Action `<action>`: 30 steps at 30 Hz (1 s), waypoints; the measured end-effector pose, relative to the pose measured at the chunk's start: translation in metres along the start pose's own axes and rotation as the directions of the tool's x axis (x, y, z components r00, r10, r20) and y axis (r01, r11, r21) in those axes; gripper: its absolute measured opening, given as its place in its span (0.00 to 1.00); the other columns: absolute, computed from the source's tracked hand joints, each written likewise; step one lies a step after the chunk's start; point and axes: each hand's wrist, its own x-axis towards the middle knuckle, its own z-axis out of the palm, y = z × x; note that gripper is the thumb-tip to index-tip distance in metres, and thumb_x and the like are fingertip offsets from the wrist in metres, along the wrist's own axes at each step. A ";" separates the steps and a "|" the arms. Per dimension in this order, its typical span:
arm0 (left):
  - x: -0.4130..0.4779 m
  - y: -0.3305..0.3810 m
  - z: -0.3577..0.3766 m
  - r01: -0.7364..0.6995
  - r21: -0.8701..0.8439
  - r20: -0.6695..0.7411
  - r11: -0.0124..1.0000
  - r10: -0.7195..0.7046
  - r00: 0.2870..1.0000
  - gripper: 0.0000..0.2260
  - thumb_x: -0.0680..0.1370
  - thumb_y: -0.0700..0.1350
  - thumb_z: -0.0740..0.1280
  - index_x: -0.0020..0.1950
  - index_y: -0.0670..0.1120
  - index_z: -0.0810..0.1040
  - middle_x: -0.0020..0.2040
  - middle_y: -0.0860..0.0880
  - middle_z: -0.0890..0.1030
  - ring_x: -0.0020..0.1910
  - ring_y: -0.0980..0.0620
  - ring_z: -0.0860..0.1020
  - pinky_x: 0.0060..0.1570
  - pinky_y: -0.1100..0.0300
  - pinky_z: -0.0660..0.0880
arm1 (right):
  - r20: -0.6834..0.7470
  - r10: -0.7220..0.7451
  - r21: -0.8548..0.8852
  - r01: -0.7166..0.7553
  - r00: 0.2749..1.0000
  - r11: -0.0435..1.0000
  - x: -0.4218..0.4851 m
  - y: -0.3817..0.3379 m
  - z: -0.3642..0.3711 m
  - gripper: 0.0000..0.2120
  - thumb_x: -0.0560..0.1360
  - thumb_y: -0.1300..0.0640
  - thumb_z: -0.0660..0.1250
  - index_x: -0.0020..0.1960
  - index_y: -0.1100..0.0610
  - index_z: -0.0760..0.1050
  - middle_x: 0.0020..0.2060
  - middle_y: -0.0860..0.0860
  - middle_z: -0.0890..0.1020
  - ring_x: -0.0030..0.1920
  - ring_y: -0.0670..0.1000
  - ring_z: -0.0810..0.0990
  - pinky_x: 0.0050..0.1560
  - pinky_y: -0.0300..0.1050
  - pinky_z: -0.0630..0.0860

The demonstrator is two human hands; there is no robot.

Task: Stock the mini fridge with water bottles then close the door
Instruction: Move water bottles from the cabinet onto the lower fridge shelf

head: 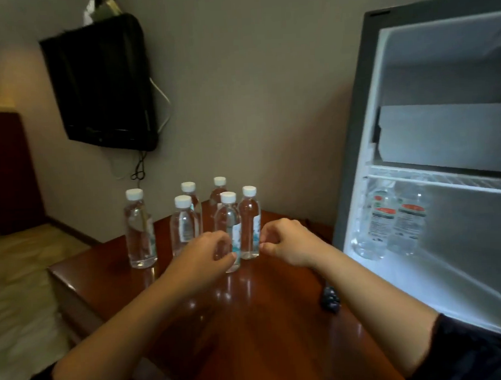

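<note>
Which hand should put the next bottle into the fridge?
Right. The right hand is at the rightmost bottle, nearest the open fridge; the left hand, round the front bottle, is farther.

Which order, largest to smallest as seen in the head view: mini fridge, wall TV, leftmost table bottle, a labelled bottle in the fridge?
1. mini fridge, though partly cut off by the frame
2. wall TV
3. leftmost table bottle and labelled fridge bottle: they look about alike, and their distance from the camera differs, so they are not ranked.

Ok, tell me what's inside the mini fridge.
Two labelled bottles stand under the wire shelf, at the left. The freezer flap hides its compartment; the right side is out of frame.
</note>
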 end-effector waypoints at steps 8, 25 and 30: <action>-0.003 -0.068 -0.022 0.234 -0.090 -0.137 0.968 -0.244 0.960 0.09 0.74 0.49 0.67 0.43 0.45 0.72 0.40 0.48 0.76 0.41 0.49 0.76 0.44 0.51 0.75 | -0.049 -0.191 0.030 0.193 0.980 0.981 0.053 -0.070 0.033 0.19 0.76 0.53 0.66 0.66 0.55 0.70 0.57 0.55 0.79 0.56 0.55 0.78 0.54 0.48 0.73; 0.050 -0.126 0.020 0.312 -0.586 0.079 0.748 -0.330 0.941 0.28 0.72 0.46 0.72 0.68 0.50 0.63 0.56 0.56 0.74 0.54 0.56 0.74 0.49 0.62 0.73 | -0.239 -0.250 0.037 0.266 0.938 0.963 0.123 -0.101 0.080 0.18 0.80 0.53 0.60 0.68 0.52 0.63 0.60 0.55 0.77 0.58 0.57 0.77 0.57 0.53 0.75; 0.050 -0.130 0.023 0.322 -0.562 0.089 0.762 -0.332 0.939 0.27 0.68 0.50 0.75 0.64 0.51 0.67 0.59 0.51 0.77 0.57 0.51 0.77 0.60 0.47 0.75 | -0.259 -0.274 0.048 0.295 0.926 0.954 0.115 -0.095 0.081 0.19 0.80 0.53 0.60 0.69 0.51 0.63 0.61 0.53 0.77 0.58 0.55 0.77 0.56 0.48 0.73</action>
